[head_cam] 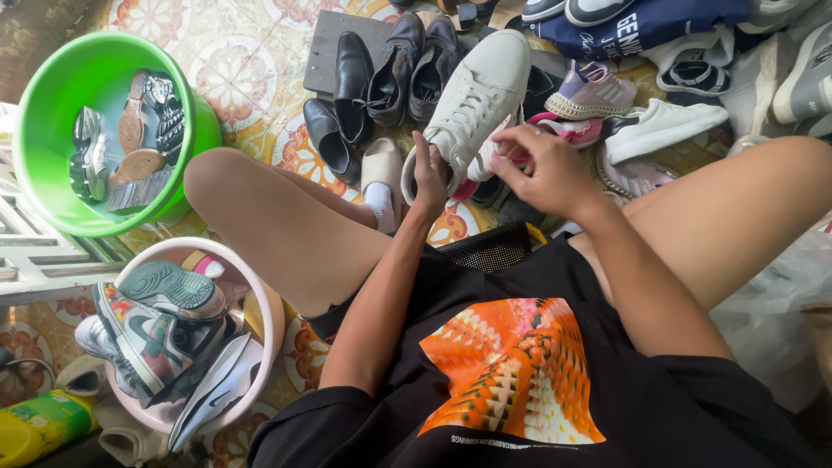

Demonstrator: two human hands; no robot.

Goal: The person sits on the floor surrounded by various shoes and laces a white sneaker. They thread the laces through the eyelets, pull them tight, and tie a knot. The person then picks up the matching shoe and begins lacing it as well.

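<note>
White lace-up leather sneaker point(472, 91) sits raised between your knees, above the patterned tile floor point(247, 61). Your left hand point(429, 178) is clamped on its heel end; your right hand point(542, 169) pinches at its side, fingers closed. Black leather dress shoes point(351, 91) lie just beside it. A green plastic basin point(52, 113) of soles stands well apart, with a pink basin point(269, 303) of sneakers near it.

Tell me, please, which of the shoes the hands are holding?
The white sneaker: left hand grips its heel, right hand is at its side; the others lie untouched.
</note>
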